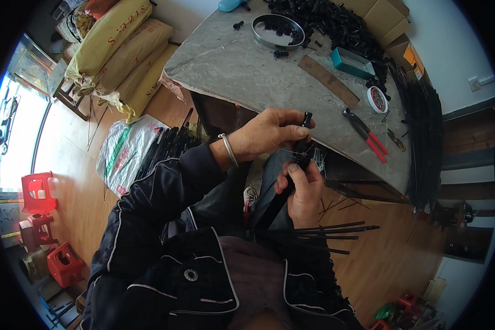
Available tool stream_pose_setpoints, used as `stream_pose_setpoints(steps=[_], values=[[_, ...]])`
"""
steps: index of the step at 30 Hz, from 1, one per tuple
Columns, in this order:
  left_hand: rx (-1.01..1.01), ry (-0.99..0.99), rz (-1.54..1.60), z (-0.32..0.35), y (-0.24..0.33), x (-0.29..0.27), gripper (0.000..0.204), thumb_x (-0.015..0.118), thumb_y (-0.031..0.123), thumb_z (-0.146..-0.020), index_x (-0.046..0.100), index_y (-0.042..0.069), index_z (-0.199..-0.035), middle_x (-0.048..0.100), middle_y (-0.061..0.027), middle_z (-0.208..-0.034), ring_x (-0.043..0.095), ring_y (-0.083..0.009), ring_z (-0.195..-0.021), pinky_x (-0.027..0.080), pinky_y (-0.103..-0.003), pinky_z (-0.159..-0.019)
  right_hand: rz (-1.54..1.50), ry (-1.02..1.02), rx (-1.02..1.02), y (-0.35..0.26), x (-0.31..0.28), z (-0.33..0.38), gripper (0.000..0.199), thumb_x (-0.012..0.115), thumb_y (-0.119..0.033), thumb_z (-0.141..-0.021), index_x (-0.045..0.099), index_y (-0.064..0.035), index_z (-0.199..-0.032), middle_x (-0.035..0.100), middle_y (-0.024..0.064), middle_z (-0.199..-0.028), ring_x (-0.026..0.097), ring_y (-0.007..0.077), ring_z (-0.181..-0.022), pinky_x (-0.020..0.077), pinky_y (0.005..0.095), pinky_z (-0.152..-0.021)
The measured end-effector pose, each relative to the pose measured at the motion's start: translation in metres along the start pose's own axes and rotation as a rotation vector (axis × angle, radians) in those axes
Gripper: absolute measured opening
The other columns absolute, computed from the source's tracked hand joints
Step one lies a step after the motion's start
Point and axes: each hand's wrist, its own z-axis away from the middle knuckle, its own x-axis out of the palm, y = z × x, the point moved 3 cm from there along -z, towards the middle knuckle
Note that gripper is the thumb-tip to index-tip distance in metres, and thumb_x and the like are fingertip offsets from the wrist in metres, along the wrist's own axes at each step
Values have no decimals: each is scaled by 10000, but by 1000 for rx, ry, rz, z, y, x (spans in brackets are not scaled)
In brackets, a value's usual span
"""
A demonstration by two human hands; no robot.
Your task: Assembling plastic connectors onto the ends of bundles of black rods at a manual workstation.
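Observation:
My left hand (pixel 275 131), with a silver bangle at its wrist, pinches a slim black plastic piece (pixel 307 119) with a flared top, held upright. Just below it, my right hand (pixel 305 190) is closed around the lower part of the same black work, thumb uppermost. Thin light wires stick out sideways between the two hands. What joins there is partly hidden by my fingers. A long dark shaft runs down from my right hand toward my lap. Across my lap lie several thin black rods (pixel 335 231), their ends pointing right.
On the grey table (pixel 220 60) are a round metal tray (pixel 254 34), a heap of black plastic parts (pixel 335 22), a rusty metal strip (pixel 329 81), a teal box (pixel 353 63), a small white bowl (pixel 377 99) and red-handled pliers (pixel 366 135). Stuffed sacks (pixel 115 49) stand left.

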Motion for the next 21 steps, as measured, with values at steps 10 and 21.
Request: stream_pose_setpoints(steps=[10, 21], values=[[39, 3, -228, 0, 2, 2, 330, 625, 150, -919, 590, -11, -1204, 654, -65, -1090, 601, -126, -1018, 468, -286, -917, 30, 47, -19, -3, 2, 1, 125, 592, -105, -900, 530, -16, -964, 547, 54, -781, 508, 130, -584, 435, 285, -514], [39, -71, -129, 6, 5, 0, 319, 628, 161, -916, 598, -7, -1185, 661, -51, -1023, 604, -110, -977, 465, -275, -915, -115, -61, 65, -5, -1, 1, 177, 646, -135, -893, 560, -6, -981, 564, 61, -769, 555, 148, -618, 465, 294, -554]])
